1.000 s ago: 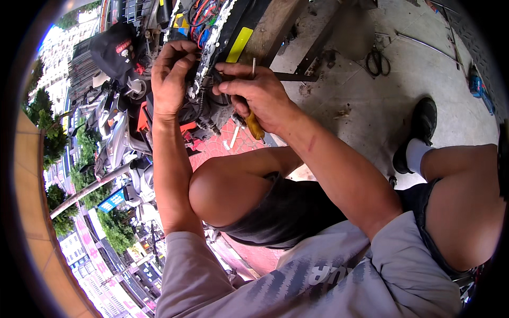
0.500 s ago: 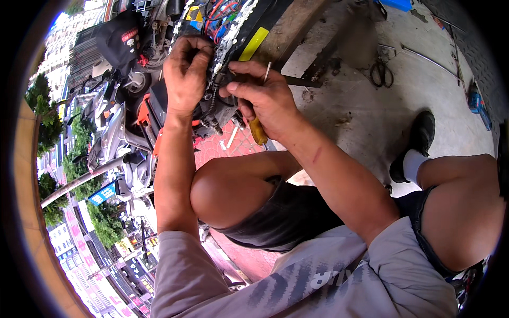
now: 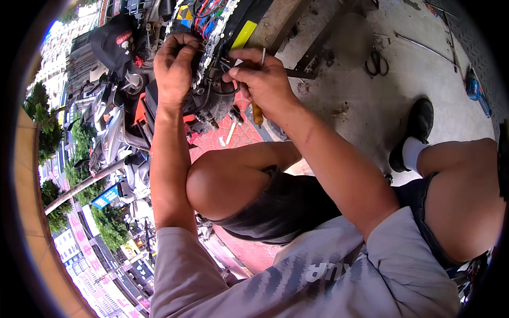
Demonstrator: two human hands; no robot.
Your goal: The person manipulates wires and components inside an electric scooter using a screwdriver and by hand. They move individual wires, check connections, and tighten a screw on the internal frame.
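Note:
At the top centre is an open black case with a ragged white rim [image 3: 216, 42], packed with red, blue and green wires [image 3: 204, 24]. My left hand [image 3: 174, 71] is at its left edge, thumb and forefinger pinched together; what is between them is too small to make out. Across the case, my right hand [image 3: 268, 87] grips a screwdriver [image 3: 257, 114] by its yellow handle, the thin metal shaft sticking up between the fingers. Its thumb and forefinger reach towards thin black cables beside the rim. Below the case hangs a dark corrugated cable [image 3: 202, 108].
A wooden beam [image 3: 278, 24] lies right of the case. On the concrete floor are black-handled scissors [image 3: 376, 62], a long metal rod [image 3: 427, 49] and a blue power tool [image 3: 477, 95]. Parked scooters [image 3: 108, 122] stand to the left. My bent knee [image 3: 225, 180] is below my hands.
My view has shifted slightly. Both hands remain at the case, a little farther apart, and the right has turned so that less of the yellow handle shows.

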